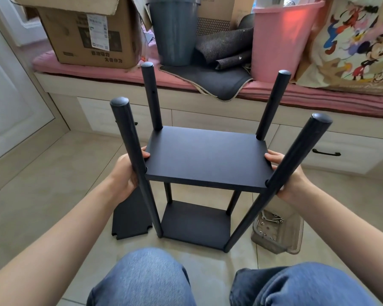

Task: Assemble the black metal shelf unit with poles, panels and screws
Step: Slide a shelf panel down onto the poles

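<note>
Seating the second panel between the four poles.
Left hand [125, 173] and right hand [285, 171] each grip an end of the middle panel [206, 155], held level above the bottom panel [195, 224]; next, probably, screws from the tray [276, 230].

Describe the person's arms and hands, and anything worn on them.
Both forearms are bare, with no sleeves in view. The left hand and the right hand carry no gloves, and no rings, watch or bracelet show. Blue jeans cover the knees below.
</note>
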Demonstrator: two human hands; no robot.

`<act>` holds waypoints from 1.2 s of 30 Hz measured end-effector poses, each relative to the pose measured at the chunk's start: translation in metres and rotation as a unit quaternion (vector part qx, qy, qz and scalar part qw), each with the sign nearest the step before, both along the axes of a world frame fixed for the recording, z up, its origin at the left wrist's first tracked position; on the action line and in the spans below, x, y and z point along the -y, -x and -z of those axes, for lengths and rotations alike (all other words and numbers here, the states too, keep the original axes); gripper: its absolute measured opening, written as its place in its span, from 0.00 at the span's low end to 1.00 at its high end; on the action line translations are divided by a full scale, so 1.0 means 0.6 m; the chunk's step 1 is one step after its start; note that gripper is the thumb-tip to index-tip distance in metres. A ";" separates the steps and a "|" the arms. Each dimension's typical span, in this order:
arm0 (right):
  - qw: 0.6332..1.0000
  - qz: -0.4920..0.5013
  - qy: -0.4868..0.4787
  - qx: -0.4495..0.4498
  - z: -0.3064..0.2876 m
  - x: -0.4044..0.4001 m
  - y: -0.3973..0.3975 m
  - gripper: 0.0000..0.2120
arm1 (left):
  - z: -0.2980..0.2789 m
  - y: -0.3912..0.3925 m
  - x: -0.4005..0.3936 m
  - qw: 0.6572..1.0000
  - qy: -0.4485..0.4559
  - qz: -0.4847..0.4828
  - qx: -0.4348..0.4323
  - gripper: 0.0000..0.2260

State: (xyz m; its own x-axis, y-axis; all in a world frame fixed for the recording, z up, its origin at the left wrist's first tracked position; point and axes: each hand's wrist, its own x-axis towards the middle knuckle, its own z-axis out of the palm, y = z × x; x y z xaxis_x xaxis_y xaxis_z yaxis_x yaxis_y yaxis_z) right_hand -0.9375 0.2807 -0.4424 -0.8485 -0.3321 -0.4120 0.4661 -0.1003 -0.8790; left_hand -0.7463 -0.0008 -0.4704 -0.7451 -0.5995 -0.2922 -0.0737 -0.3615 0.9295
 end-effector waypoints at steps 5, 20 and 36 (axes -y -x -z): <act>1.000 -0.010 -0.022 0.001 0.028 0.001 0.007 0.07 | 0.018 0.002 0.001 1.000 0.000 0.008 0.004 0.08; 0.999 -0.022 -0.032 -0.020 0.054 0.008 0.022 0.11 | 0.035 0.015 0.018 0.998 -0.031 -0.032 0.038 0.08; 0.997 0.006 -0.034 0.068 0.081 0.023 0.021 0.09 | 0.073 0.024 0.019 0.995 -0.083 -0.060 0.014 0.09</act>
